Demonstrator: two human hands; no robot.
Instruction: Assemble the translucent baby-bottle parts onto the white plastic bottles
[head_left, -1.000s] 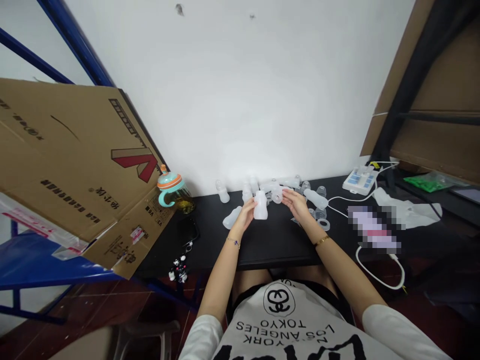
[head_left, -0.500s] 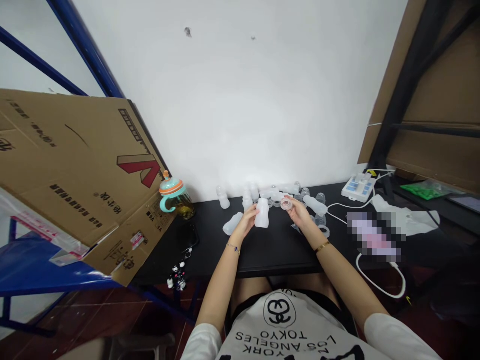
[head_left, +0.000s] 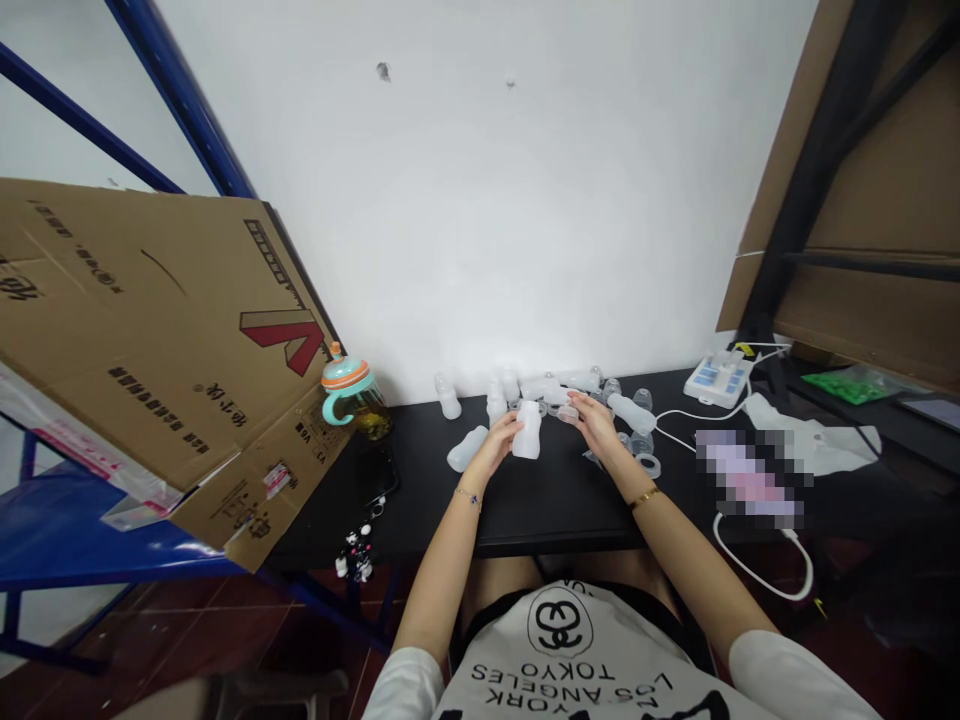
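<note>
My left hand [head_left: 495, 443] is closed round a small white baby bottle body [head_left: 528, 432], held upright with its neck at the top. A clear ring-shaped bottle part [head_left: 568, 413] is pinched in my right hand [head_left: 592, 420], just right of the bottle and apart from it. Behind both hands, several white bottles and clear caps lie along the wall. One white bottle body [head_left: 466, 450] rests on its side left of my left hand. Another bottle [head_left: 632, 413] and a clear ring [head_left: 648, 465] are close to my right hand.
The black table [head_left: 555, 510] meets a white wall. At left are a cardboard box [head_left: 165, 350], a jug of dark liquid [head_left: 367, 405] and a phone [head_left: 377, 472]. A white power strip [head_left: 716, 378], its cables, and a pixelated object [head_left: 750, 475] on the right.
The clear ring in my right hand has tipped and moved slightly left and down. My left hand keeps the bottle almost in place. The view has shifted a little.
</note>
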